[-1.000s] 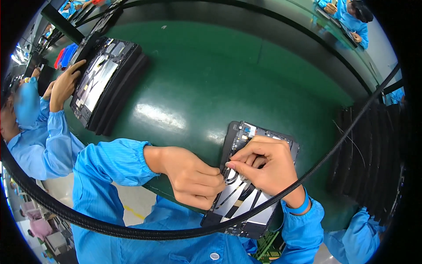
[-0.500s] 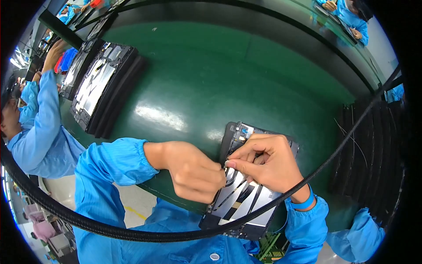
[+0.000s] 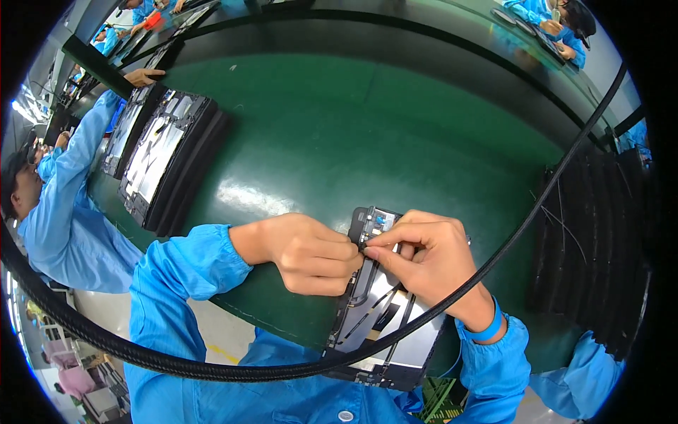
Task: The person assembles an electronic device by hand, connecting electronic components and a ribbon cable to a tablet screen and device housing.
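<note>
An opened tablet (image 3: 426, 348), its silver and black insides showing, lies on the green bench in front of me at a slight tilt. My left hand (image 3: 311, 256) is closed at its upper left edge, fingers curled and their tips hidden. From the other side my right hand (image 3: 432, 258) meets it, thumb and forefinger pinched together near the left fingertips. Whatever the two hands grip there is too small or too covered to name. A blue wrist strap (image 3: 489, 325) circles my right wrist.
Stacked opened tablets (image 3: 157, 152) in black trays stand at the left, beside a co-worker in blue (image 3: 60, 212). Several black trays (image 3: 590, 247) are piled at the right. A thick black cable (image 3: 424, 321) loops across the view. The green bench (image 3: 304, 134) stretches ahead.
Both my hands have shifted slightly up along the tablet's left edge, still close together. At the left, the co-worker's hand has moved right, over the far end of the stacked tablets.
</note>
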Demonstrator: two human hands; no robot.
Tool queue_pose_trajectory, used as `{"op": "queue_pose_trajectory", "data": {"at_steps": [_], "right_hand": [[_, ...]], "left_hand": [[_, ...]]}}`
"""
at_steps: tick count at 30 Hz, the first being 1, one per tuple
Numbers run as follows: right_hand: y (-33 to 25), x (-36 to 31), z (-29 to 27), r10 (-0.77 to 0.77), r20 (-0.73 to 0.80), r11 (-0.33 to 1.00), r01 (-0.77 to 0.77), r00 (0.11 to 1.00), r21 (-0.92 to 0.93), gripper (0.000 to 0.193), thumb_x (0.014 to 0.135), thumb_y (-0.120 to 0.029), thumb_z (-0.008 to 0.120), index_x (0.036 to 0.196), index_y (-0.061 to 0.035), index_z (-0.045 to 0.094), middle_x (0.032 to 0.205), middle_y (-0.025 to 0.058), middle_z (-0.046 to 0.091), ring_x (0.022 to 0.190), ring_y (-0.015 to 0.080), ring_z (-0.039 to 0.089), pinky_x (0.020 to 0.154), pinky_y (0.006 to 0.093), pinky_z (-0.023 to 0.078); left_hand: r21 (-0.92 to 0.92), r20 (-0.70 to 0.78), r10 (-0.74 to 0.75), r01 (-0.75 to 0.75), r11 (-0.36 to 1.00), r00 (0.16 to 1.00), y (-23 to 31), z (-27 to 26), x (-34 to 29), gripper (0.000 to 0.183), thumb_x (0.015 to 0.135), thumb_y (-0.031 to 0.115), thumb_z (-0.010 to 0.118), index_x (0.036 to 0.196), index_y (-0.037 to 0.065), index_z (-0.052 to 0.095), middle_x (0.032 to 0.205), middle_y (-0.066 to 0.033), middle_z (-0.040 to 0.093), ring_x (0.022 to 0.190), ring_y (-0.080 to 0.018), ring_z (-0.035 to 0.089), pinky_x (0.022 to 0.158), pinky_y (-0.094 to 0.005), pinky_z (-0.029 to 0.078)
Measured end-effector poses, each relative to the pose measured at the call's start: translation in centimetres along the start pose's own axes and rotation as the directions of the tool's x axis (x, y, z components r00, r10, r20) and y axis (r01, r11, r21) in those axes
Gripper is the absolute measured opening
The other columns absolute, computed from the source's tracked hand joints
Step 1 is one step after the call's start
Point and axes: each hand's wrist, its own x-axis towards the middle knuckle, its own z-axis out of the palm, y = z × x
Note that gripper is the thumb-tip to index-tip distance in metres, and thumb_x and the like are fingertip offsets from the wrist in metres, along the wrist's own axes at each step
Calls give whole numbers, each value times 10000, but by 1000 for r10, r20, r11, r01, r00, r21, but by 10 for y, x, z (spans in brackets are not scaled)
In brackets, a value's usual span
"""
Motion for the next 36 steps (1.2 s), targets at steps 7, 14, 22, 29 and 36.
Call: {"op": "queue_pose_trajectory", "data": {"at_steps": [7, 14, 22, 29, 36], "right_hand": [[1, 1, -3, 27, -1, 998, -27, 1000, -51, 88, 852, -49, 886, 900, 9, 840, 770, 93, 721, 524, 116, 582, 507, 309, 405], [12, 1, 1, 94, 13, 995, -95, 995, 30, 93, 832, -53, 883, 880, 2, 825, 755, 75, 709, 539, 101, 604, 516, 294, 418], [13, 3, -1, 81, -11, 997, -81, 997, 10, 89, 820, -32, 878, 842, 9, 801, 731, 73, 677, 539, 102, 607, 523, 291, 419], [14, 3, 1, 73, -2, 997, -73, 997, 19, 98, 819, -26, 876, 837, 20, 791, 751, 70, 686, 544, 87, 609, 526, 281, 430], [14, 1, -1, 129, 18, 989, -129, 992, 69, 115, 810, -34, 879, 837, 32, 788, 778, 69, 709, 562, 66, 614, 530, 267, 439]], "left_hand": [[-27, 39, -44, 46, 999, 998, 6, -6, -1, 138, 930, 42, 670, 796, 7, 666, 1006, -226, 767, 829, -279, 753, 770, -349, 661], [-49, -6, -143, 143, 988, 990, 12, 2, -12, 191, 956, 77, 618, 773, 22, 627, 1026, -237, 764, 814, -281, 756, 744, -349, 669], [-44, -18, -174, 173, 984, 985, 8, 4, -6, 174, 909, 50, 631, 738, 19, 617, 1029, -254, 761, 797, -287, 746, 715, -355, 652], [-62, -27, -162, 160, 985, 986, 9, 2, -7, 183, 916, 54, 621, 736, 17, 621, 1042, -257, 772, 813, -290, 751, 737, -356, 656], [-20, -29, -108, 108, 994, 994, 8, 1, -11, 206, 921, 62, 622, 719, 27, 612, 1065, -263, 790, 828, -288, 760, 759, -353, 664]]}}
